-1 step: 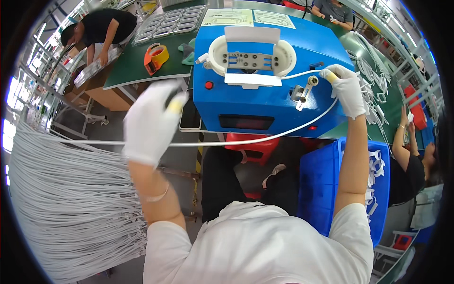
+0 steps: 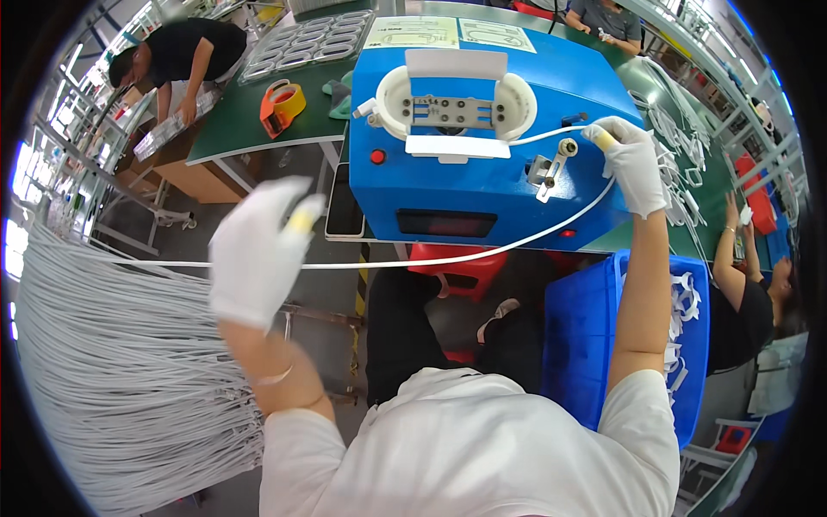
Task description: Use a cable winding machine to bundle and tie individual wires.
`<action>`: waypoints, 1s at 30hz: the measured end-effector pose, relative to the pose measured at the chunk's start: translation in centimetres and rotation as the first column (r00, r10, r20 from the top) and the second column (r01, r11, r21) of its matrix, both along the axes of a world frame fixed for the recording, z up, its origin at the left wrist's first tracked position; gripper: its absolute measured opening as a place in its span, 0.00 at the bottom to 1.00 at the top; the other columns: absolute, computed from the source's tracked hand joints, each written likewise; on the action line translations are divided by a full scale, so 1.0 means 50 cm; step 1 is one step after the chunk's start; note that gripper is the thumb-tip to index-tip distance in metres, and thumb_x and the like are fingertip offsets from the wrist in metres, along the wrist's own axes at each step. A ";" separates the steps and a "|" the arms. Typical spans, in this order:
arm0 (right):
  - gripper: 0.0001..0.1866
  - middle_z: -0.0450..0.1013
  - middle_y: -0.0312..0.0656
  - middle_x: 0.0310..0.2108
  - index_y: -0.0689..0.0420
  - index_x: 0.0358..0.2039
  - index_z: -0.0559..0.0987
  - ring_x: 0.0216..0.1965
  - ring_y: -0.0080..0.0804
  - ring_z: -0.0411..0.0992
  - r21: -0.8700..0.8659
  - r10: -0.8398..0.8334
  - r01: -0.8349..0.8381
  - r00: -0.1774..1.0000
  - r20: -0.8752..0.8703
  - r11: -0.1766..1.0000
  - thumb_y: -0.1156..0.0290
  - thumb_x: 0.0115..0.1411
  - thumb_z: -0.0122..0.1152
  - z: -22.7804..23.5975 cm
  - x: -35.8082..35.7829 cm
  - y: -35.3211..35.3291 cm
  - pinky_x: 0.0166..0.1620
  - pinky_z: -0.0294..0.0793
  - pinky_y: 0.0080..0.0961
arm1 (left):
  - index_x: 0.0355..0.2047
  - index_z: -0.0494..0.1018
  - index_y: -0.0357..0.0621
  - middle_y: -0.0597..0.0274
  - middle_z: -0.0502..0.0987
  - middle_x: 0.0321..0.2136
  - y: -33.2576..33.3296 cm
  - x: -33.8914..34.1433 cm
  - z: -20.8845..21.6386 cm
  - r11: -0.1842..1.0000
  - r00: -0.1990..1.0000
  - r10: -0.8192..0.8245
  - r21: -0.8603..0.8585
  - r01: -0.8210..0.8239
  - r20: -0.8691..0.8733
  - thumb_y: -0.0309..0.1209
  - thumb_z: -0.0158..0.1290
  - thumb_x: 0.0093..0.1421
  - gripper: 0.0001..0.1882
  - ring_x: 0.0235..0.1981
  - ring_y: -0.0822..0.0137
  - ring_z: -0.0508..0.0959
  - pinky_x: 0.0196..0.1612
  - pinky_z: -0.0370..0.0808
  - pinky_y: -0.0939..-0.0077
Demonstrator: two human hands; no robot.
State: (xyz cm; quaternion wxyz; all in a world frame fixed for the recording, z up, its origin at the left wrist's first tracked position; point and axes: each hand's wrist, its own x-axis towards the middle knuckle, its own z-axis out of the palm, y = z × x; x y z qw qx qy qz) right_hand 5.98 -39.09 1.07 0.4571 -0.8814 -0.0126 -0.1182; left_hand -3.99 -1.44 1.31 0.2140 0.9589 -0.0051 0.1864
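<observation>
My right hand [image 2: 636, 168], in a white glove with a yellow fingertip, pinches a white cable [image 2: 482, 254] beside the right side of a blue machine [image 2: 379, 185]. From that hand one stretch of cable runs to the white oval winding fixture [image 2: 521, 95] on top of the machine. The other stretch curves down and leftward past the machine's front. My left hand [image 2: 257, 254], also gloved and blurred by motion, is over the cable's left part. Its thumb stands apart from its fingers. Whether the palm touches the cable is hidden.
A large bundle of white cables [image 2: 138, 370] hangs at left. A blue bin [image 2: 581, 332] with white scraps stands at right. An orange tape dispenser [image 2: 282, 108] and clear trays [image 2: 310, 43] lie on the green table [image 2: 233, 133]. Coiled cables [image 2: 680, 138] lie at right; other people work nearby.
My left hand has moved a little left and down along the cable, its thumb still apart from the fingers. My right hand keeps its pinch in nearly the same place.
</observation>
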 end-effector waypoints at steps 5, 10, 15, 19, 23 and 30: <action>0.08 0.69 0.30 0.20 0.58 0.29 0.80 0.15 0.13 0.60 0.113 -0.025 0.007 0.987 0.158 0.994 0.67 0.60 0.60 -0.006 -0.034 -0.030 0.20 0.56 0.13 | 0.34 0.79 0.39 0.61 0.80 0.26 0.068 -0.099 -0.059 0.836 0.877 -0.321 -0.543 0.084 -0.358 0.26 0.52 0.59 0.08 0.24 0.75 0.75 0.28 0.73 0.79; 0.09 0.71 0.32 0.24 0.61 0.30 0.80 0.16 0.14 0.60 0.119 -0.022 -0.003 0.979 0.204 0.993 0.68 0.61 0.59 -0.007 -0.063 -0.032 0.21 0.56 0.12 | 0.37 0.79 0.37 0.61 0.79 0.26 -0.057 -0.099 -0.227 0.609 0.374 -0.751 -0.790 0.073 -0.544 0.27 0.52 0.59 0.10 0.23 0.76 0.75 0.30 0.74 0.80; 0.09 0.71 0.33 0.25 0.63 0.30 0.79 0.15 0.13 0.60 0.194 0.009 -0.052 0.976 0.217 0.980 0.69 0.61 0.58 -0.020 -0.089 -0.059 0.20 0.55 0.12 | 0.40 0.78 0.37 0.60 0.79 0.34 -0.209 -0.109 -0.343 0.400 0.204 -0.907 -0.904 0.150 -0.367 0.29 0.52 0.59 0.12 0.32 0.75 0.76 0.39 0.74 0.79; 0.08 0.73 0.32 0.24 0.60 0.30 0.79 0.15 0.12 0.60 0.282 -0.029 -0.016 0.988 0.154 0.959 0.69 0.60 0.60 -0.022 -0.112 -0.079 0.19 0.55 0.11 | 0.44 0.77 0.41 0.57 0.78 0.39 -0.261 -0.100 -0.353 0.424 0.088 -0.905 -0.861 0.281 -0.417 0.31 0.49 0.60 0.14 0.40 0.67 0.77 0.48 0.72 0.74; 0.10 0.66 0.29 0.16 0.60 0.29 0.78 0.13 0.12 0.58 0.249 -0.014 0.007 1.000 0.025 0.968 0.66 0.61 0.59 -0.022 -0.133 -0.062 0.18 0.52 0.12 | 0.49 0.73 0.45 0.54 0.76 0.45 -0.292 -0.077 -0.322 0.459 0.131 -0.864 -0.654 0.601 -0.486 0.34 0.48 0.61 0.18 0.48 0.57 0.74 0.53 0.68 0.66; 0.09 0.69 0.32 0.20 0.61 0.29 0.79 0.16 0.15 0.63 0.088 0.018 -0.023 0.998 0.061 0.996 0.68 0.58 0.61 0.005 -0.086 -0.013 0.21 0.59 0.13 | 0.49 0.73 0.44 0.52 0.76 0.45 -0.225 0.045 -0.114 0.336 0.069 -0.852 -0.442 0.832 -0.519 0.35 0.51 0.59 0.18 0.47 0.54 0.75 0.52 0.70 0.61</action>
